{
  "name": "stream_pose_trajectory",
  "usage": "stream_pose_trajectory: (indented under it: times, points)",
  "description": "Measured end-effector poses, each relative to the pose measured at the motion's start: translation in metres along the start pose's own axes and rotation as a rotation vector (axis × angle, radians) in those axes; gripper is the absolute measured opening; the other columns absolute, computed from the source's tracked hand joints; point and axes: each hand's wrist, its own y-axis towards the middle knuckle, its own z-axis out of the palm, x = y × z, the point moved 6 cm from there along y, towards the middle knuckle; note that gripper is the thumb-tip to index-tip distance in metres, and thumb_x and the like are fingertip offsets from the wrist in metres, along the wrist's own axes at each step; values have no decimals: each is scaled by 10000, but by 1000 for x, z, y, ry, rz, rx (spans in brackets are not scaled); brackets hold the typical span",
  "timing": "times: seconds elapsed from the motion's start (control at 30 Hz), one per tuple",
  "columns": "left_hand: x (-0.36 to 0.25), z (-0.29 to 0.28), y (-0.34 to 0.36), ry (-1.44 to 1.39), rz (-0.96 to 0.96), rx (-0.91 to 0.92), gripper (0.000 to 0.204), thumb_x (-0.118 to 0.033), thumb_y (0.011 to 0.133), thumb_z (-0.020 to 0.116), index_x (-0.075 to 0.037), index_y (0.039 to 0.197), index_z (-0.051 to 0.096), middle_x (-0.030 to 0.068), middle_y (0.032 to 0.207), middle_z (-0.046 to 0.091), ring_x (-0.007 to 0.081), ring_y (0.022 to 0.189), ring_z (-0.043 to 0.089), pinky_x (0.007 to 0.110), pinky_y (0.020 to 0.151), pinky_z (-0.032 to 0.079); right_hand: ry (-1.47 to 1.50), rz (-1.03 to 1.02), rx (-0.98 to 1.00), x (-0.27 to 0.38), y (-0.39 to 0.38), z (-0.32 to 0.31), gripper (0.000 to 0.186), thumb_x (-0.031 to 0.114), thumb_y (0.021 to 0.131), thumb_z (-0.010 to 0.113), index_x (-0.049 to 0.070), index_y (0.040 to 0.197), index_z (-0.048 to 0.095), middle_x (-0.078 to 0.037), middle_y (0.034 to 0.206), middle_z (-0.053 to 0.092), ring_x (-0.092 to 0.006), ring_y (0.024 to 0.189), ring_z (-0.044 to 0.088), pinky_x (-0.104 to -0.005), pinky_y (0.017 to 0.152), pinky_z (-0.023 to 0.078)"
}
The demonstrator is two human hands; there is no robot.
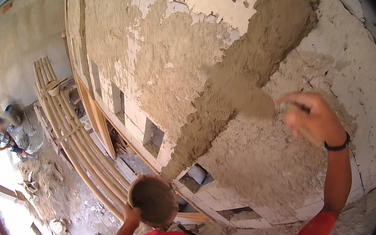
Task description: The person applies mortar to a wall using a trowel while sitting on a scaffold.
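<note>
My left hand grips the rim of a round bowl at the bottom centre. Wet grey-brown mortar lies inside it. Raised at the right, my right hand is closed round the handle of a trowel and smeared by motion. A blurred mass of mortar stretches left from the trowel, hiding its blade; I cannot tell how much is on the blade or in the air. Behind it, a darker, damp-looking band of mortar runs slantwise down the rough wall.
Left of the bowl, a scaffold platform of bamboo poles runs along the wall. Square openings line the wall's lower part. Far below at left, a person is near a dark container. Rubble covers the ground there.
</note>
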Motion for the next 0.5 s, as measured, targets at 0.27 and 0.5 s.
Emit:
stream_pose_trajectory:
  times: [0.27, 0.5]
  points:
    - [18, -10, 7, 2, -40, -13, 374, 18, 672, 568, 56, 1037, 642, 153, 784, 658, 251, 632, 630, 383, 553, 499, -69, 66, -601, 3, -23, -68, 445, 322, 974, 580, -7, 1273, 597, -18, 741, 591, -63, 548, 529, -207, 463, 426]
    - [23, -2, 9, -7, -78, -16, 414, 27, 684, 562, 40, 1089, 642, 155, 810, 660, 246, 654, 631, 384, 557, 500, -253, -108, -67, -23, 1, 27, 439, 299, 906, 639, -48, 1174, 634, -133, 767, 640, -202, 596, 590, -328, 626, 503]
